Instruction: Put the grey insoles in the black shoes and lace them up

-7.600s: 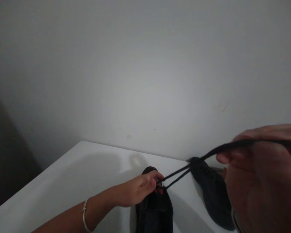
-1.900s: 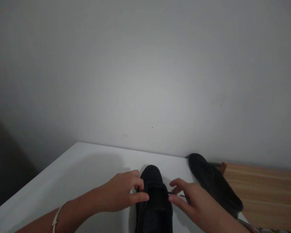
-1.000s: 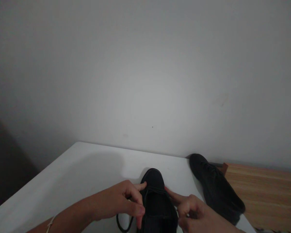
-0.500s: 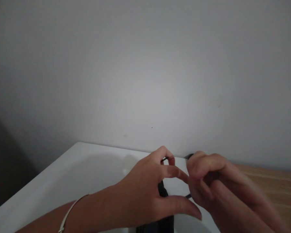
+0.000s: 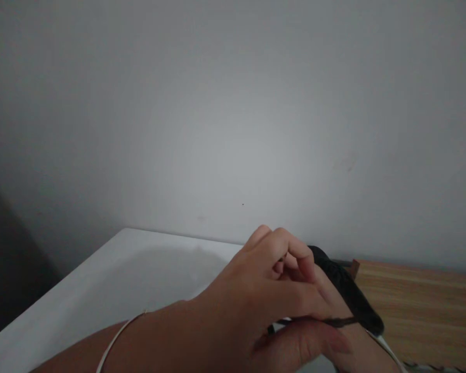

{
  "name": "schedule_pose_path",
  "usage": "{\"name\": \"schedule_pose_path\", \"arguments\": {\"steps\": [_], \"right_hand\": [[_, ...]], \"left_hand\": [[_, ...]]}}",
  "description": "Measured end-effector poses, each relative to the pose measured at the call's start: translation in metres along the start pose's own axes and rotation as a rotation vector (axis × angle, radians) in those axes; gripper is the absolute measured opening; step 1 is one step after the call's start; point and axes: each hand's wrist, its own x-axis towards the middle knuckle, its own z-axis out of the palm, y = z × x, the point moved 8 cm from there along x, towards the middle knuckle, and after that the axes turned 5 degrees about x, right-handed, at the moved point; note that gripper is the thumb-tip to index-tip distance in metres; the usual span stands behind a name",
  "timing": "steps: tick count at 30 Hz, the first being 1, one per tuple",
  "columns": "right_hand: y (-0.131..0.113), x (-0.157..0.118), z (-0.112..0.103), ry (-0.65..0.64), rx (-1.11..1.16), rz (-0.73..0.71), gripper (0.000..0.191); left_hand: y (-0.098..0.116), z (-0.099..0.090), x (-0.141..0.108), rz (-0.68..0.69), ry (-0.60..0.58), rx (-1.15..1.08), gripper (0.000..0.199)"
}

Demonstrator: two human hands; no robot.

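Note:
My left hand lies across my right hand and wrist, its thumb and forefinger closed on a thin dark band at the right wrist. Most of my right hand is hidden beneath the left, so its fingers cannot be made out well. Just beyond the right wrist a long black object slants down to the right. A small dark piece shows between the left thumb and forefinger.
A white tabletop stands against a grey wall. On the right is a light wooden surface with a brown edge piece. Dark shadow fills the lower left corner.
My left hand has moved right over my right hand, and its thumb and forefinger have closed. The right hand has moved left beneath it. More of the black object now shows.

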Motion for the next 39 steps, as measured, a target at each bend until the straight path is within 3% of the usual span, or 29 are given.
{"name": "schedule_pose_path", "arguments": {"steps": [2,4,7,9,11,15,18,22,27,33,39], "right_hand": [[0.006,0.002,-0.008,0.049,0.119,0.015,0.023],[0.005,0.002,-0.027,0.146,0.153,-0.036,0.019],[0.009,-0.005,-0.058,0.282,0.237,-0.098,0.017],[0.022,-0.014,-0.075,0.334,0.265,-0.051,0.018],[0.04,-0.028,-0.093,0.402,0.24,0.028,0.021],[0.08,-0.06,-0.13,0.524,0.071,0.187,0.029],[0.098,-0.074,-0.145,0.535,-0.079,0.244,0.033],[0.094,-0.065,-0.123,0.355,-0.314,0.186,0.027],[0.108,-0.053,-0.081,0.086,-0.473,0.216,0.022],[0.13,-0.057,-0.065,-0.004,-0.57,0.179,0.02],[0.114,-0.056,-0.051,-0.028,-0.664,0.029,0.018]], "left_hand": [[-0.003,-0.006,-0.003,0.017,0.029,-0.014,0.013],[-0.019,-0.016,-0.008,-0.038,0.102,-0.1,0.016],[-0.062,-0.026,-0.022,-0.196,0.224,-0.463,0.025],[-0.092,-0.023,-0.035,-0.319,0.264,-0.743,0.025],[-0.119,-0.022,-0.054,-0.446,0.302,-0.868,0.026],[-0.162,-0.029,-0.104,-0.677,0.352,-0.683,0.036],[-0.18,-0.029,-0.134,-0.778,0.25,-0.391,0.039],[-0.176,-0.005,-0.141,-0.742,-0.008,-0.024,0.031],[-0.157,0.038,-0.128,-0.577,-0.248,0.216,0.023],[-0.15,0.065,-0.122,-0.411,-0.305,0.348,0.015],[-0.146,0.07,-0.116,-0.369,-0.271,0.402,0.012]]}}
